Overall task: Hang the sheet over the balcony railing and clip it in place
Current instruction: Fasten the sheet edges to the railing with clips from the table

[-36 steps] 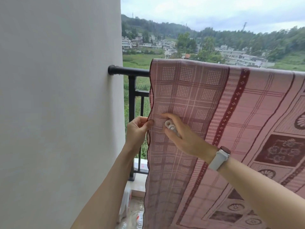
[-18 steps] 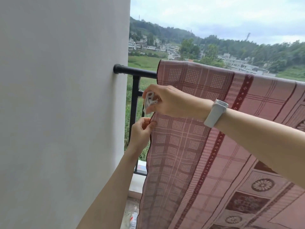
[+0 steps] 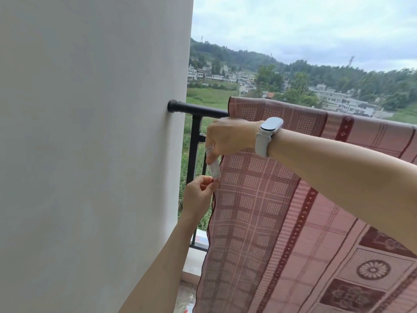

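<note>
A pink patterned sheet point(image 3: 270, 211) hangs over the black balcony railing point(image 3: 198, 109), its left edge a short way from the wall. My left hand point(image 3: 199, 195) pinches that left edge below the rail. My right hand point(image 3: 228, 138), with a white wristband, reaches across from the right and grips a white clip point(image 3: 214, 170). The clip points down at the sheet's edge, just above my left fingertips. Whether its jaws bite the cloth cannot be told.
A plain white wall point(image 3: 90, 154) fills the left half, close beside my left arm. A black railing post point(image 3: 195, 150) stands between wall and sheet. Beyond the rail lie green fields, houses and hills. A bottle point(image 3: 189, 306) lies on the floor below.
My right hand has turned and brought the clip down from rail height to the sheet's left edge, just above my left fingers. My left hand keeps its pinch on the edge.
</note>
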